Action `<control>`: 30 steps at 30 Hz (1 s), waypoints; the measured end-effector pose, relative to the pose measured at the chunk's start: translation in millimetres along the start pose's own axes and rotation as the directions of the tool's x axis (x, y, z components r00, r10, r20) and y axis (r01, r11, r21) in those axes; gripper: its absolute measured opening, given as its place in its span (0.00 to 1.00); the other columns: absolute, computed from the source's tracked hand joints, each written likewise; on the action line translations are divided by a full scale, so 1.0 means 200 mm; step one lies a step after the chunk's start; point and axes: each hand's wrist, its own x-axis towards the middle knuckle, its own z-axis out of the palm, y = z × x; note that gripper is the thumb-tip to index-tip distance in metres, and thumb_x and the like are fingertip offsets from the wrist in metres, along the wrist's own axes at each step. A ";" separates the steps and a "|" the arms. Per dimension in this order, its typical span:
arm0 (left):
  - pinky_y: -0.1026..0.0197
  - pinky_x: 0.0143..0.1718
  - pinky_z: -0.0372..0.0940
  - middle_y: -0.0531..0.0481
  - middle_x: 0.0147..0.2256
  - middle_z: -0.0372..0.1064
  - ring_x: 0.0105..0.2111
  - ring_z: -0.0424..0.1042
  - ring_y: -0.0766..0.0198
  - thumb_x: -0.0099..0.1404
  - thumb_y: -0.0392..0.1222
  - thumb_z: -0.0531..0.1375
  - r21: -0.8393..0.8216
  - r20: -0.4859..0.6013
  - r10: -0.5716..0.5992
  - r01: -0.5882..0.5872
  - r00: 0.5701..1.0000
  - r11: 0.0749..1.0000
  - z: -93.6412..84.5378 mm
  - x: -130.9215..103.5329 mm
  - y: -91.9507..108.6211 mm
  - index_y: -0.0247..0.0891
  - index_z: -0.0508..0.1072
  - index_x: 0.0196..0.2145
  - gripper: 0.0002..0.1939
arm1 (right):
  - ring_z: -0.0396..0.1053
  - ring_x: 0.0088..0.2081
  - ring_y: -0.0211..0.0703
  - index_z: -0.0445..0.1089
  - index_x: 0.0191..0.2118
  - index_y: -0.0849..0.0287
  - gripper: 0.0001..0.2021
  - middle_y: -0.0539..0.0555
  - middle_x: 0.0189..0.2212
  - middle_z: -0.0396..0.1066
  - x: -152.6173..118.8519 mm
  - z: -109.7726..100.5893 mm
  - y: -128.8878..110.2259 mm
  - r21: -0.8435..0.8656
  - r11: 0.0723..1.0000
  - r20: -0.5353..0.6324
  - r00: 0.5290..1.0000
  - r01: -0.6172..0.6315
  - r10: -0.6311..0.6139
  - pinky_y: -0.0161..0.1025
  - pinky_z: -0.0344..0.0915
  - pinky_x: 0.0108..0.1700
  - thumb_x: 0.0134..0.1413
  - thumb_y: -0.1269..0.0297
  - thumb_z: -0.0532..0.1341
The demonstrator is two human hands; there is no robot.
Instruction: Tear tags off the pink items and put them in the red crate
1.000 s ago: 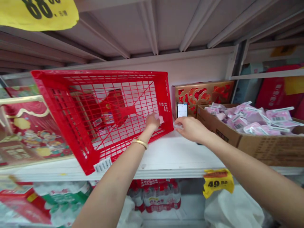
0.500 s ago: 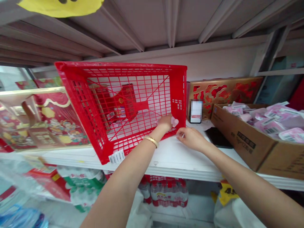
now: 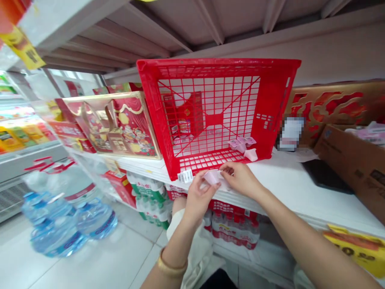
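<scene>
A red plastic basket [image 3: 216, 63] lies on its side on the white shelf [image 3: 288, 188], its open side facing me. Several small pink packs [image 3: 240, 144] rest inside, at its lower right. In front of the basket's lower edge, my left hand [image 3: 202, 194] is closed on a pale pink cup [image 3: 213, 176]. The fingertips of my right hand [image 3: 237, 176] pinch the right edge of the same cup. A gold bracelet circles my left wrist.
A cardboard box [image 3: 349, 160] with pink packs stands at right, beside a dark flat device [image 3: 323, 176] and a propped phone [image 3: 291, 134]. A gift box [image 3: 132, 128] stands left. Bottled water [image 3: 234, 228] fills the lower shelf; large water jugs [image 3: 60, 224] stand on the floor.
The view has swung left. My left hand has come out of the basket and now holds a pink cup with my right hand. Pink packs now show in the basket's lower right.
</scene>
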 end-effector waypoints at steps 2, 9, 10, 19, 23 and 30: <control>0.55 0.49 0.69 0.48 0.41 0.74 0.40 0.76 0.60 0.50 0.44 0.70 -0.159 -0.087 -0.062 0.047 0.994 0.986 -0.10 -0.09 0.03 0.38 0.70 0.43 0.23 | 0.72 0.33 0.40 0.74 0.35 0.59 0.08 0.53 0.31 0.76 0.02 0.12 -0.06 0.066 0.997 0.012 0.999 0.043 -0.043 0.37 0.65 0.38 0.52 0.72 0.58; 0.55 0.47 0.70 0.46 0.41 0.76 0.38 0.76 0.61 0.51 0.45 0.70 -0.233 -0.186 -0.126 0.081 0.974 0.969 -0.30 -0.17 0.08 0.35 0.76 0.39 0.18 | 0.69 0.44 0.46 0.73 0.49 0.62 0.15 0.60 0.43 0.73 0.13 0.35 -0.24 -0.080 0.980 0.047 0.983 0.182 -0.179 0.41 0.63 0.49 0.57 0.71 0.56; 0.57 0.46 0.70 0.46 0.41 0.76 0.39 0.76 0.61 0.50 0.44 0.71 -0.228 -0.185 -0.126 0.082 0.975 0.970 -0.31 -0.17 0.08 0.35 0.76 0.38 0.18 | 0.68 0.45 0.47 0.73 0.50 0.62 0.16 0.61 0.43 0.72 0.14 0.37 -0.25 -0.111 0.978 0.058 0.984 0.177 -0.171 0.42 0.62 0.50 0.59 0.70 0.55; 0.55 0.44 0.71 0.46 0.43 0.74 0.40 0.72 0.63 0.52 0.45 0.70 -0.192 -0.184 -0.120 0.085 0.976 0.978 -0.34 -0.18 0.03 0.36 0.77 0.41 0.19 | 0.68 0.36 0.44 0.73 0.33 0.59 0.06 0.55 0.32 0.73 0.17 0.43 -0.20 -0.052 0.989 -0.043 0.989 0.142 -0.144 0.40 0.63 0.41 0.55 0.68 0.58; 0.56 0.45 0.70 0.50 0.43 0.73 0.41 0.73 0.63 0.50 0.40 0.71 -0.154 -0.171 -0.065 0.038 0.983 0.987 -0.33 -0.19 0.02 0.43 0.72 0.48 0.27 | 0.68 0.30 0.40 0.70 0.29 0.58 0.03 0.52 0.28 0.73 0.15 0.42 -0.18 0.110 0.991 -0.093 0.994 0.076 -0.065 0.38 0.64 0.36 0.51 0.69 0.59; 0.57 0.51 0.66 0.46 0.47 0.73 0.46 0.72 0.60 0.51 0.40 0.71 -0.066 -0.152 -0.014 0.004 0.988 0.998 -0.33 -0.18 0.00 0.39 0.73 0.47 0.24 | 0.69 0.27 0.40 0.70 0.25 0.58 0.05 0.51 0.24 0.73 0.10 0.36 -0.16 0.468 0.878 -0.055 0.988 -0.100 0.142 0.38 0.64 0.34 0.45 0.63 0.61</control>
